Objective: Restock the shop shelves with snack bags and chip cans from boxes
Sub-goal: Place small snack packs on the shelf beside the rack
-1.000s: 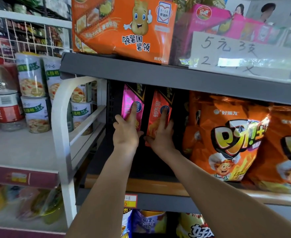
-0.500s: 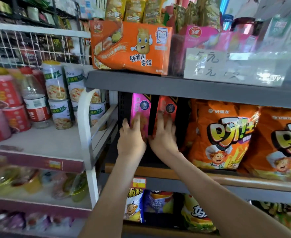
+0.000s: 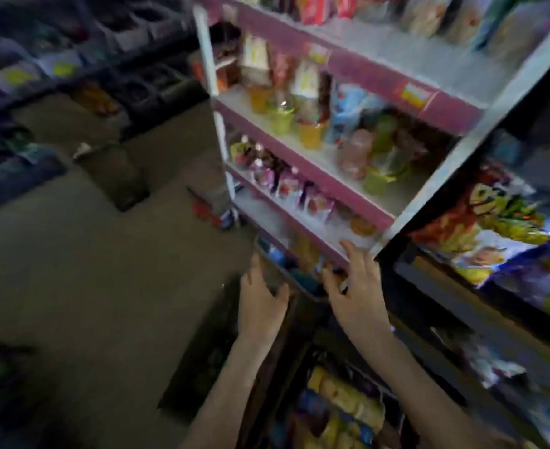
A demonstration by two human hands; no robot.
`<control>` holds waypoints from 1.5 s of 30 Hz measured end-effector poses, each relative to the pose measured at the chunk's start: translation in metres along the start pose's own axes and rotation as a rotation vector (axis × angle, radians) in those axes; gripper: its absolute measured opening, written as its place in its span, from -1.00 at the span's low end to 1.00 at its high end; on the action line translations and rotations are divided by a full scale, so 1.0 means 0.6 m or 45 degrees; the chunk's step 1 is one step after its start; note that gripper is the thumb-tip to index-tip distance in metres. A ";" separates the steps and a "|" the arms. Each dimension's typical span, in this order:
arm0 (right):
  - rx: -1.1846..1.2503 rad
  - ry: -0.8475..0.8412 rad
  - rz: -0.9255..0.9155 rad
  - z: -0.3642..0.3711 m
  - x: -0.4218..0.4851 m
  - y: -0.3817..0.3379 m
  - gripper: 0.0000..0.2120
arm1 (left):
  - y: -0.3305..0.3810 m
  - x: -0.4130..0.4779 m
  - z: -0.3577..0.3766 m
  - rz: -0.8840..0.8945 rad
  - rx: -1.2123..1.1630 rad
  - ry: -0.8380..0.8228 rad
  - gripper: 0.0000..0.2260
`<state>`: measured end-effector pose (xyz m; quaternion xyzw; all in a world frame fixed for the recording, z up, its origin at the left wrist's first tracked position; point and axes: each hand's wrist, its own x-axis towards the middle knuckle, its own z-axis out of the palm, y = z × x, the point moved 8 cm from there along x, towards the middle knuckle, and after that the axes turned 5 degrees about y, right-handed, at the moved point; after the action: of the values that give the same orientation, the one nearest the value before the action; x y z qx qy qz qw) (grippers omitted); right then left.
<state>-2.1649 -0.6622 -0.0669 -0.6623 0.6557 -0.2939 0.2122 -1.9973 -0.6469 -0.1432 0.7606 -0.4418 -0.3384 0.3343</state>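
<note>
In the head view, blurred throughout, two hands were seen low at centre. The left hand (image 3: 260, 307) was held with fingers loosely spread and nothing gripped, just beside a dark tray (image 3: 294, 275) at its 1 o'clock, in which blue and yellow packets were carried; their number could not be told. The right hand (image 3: 359, 294) was also spread wide, its fingertips (image 3: 346, 246) raised to the front edge of the lowest tier of a white rack (image 3: 435, 176); whether that edge was touched could not be told. Three pink-edged tiers were counted on the rack, filled with drink cups (image 3: 310, 134) and small pouches (image 3: 291, 186), too smeared to number. At 6 o'clock from the hands an open box (image 3: 268, 380) was placed on the floor (image 3: 88, 286), packed with yellow and blue snack bags (image 3: 345, 401). At 3 o'clock more bags (image 3: 500, 228), orange and blue, were stacked on a dark shelf (image 3: 435, 288). At 10 o'clock one dark carton (image 3: 114, 176) was set apart on the floor.
</note>
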 end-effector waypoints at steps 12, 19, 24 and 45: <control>-0.249 -0.839 0.474 0.716 -0.183 0.345 -0.33 | -0.780 0.015 0.185 -0.849 0.332 -0.283 -0.11; -0.315 -0.640 0.900 0.966 -0.324 0.535 -0.23 | -0.982 0.110 0.359 -0.502 0.677 -0.560 -0.18; -0.182 -0.523 1.253 1.038 -0.386 0.616 0.00 | -1.078 0.127 0.407 -0.394 1.007 -0.634 -0.18; -0.126 -0.621 1.371 1.093 -0.386 0.641 0.10 | -1.158 0.091 0.379 -0.719 1.199 -0.570 -0.23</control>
<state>-2.0060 -0.5200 -0.8325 -0.2938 0.8447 0.0469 0.4449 -1.8513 -0.4753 -0.8405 0.8253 -0.3846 -0.3340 -0.2435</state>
